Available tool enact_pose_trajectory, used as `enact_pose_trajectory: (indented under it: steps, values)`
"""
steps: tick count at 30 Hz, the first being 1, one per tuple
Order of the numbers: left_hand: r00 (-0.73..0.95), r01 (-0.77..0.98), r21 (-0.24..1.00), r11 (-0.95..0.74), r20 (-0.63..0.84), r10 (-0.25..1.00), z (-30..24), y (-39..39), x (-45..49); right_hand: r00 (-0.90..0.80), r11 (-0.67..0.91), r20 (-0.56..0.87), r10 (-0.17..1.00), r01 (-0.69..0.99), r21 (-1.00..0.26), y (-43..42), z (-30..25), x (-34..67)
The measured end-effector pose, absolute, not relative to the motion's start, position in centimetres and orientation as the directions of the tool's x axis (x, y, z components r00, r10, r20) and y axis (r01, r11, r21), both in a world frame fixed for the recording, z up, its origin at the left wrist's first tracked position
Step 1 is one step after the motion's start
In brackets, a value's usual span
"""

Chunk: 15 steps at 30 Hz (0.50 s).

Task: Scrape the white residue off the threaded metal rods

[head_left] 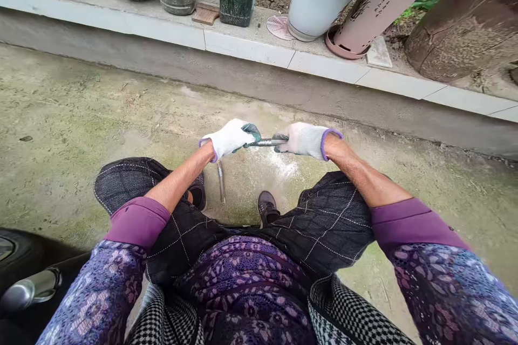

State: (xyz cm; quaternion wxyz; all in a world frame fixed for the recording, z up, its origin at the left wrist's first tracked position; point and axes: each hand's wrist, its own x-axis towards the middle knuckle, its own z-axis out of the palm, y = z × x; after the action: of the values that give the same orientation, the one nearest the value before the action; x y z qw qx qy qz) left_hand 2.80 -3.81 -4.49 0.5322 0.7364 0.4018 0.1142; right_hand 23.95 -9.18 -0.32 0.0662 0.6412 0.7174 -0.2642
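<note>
Both my hands wear white work gloves with purple cuffs and dark green fingertips. My left hand point(229, 137) and my right hand point(305, 140) are each closed on one end of a short metal rod point(265, 143), held level between them above the concrete ground. A second thin metal rod point(220, 183) lies on the ground below, between my two dark shoes. My knees in dark checked trousers frame the spot.
A raised concrete ledge point(243, 48) runs across the back with several plant pots, among them a white pot point(315, 2), a dark square pot point(237, 0) and a tilted pink one point(372, 16). A black object with a chrome part point(28, 291) sits at my lower left.
</note>
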Motion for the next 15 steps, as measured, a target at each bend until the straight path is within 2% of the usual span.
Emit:
enact_pose_trajectory:
  steps: [2,5,12,15]
  values:
    - [0.621,0.464,0.883,-0.069,-0.268,0.737,-4.1,-4.4,3.3,-0.157,0.070,-0.417,0.895,0.974,-0.216,-8.6,-0.4,24.2]
    - [0.588,0.415,0.910,0.004,-0.271,0.762,-3.6,-5.1,3.8,-0.112,0.058,-0.345,0.932,0.985,-0.163,-8.4,-0.1,24.5]
    - [0.496,0.086,0.946,0.312,-0.312,0.810,-3.5,-4.3,4.3,-0.139,0.096,-0.354,0.925,0.986,-0.137,-8.3,0.0,23.3]
    - [0.510,0.081,0.935,0.344,-0.336,0.792,-3.9,-4.4,4.5,-0.151,0.110,-0.351,0.924,0.985,-0.133,-7.9,0.0,22.8]
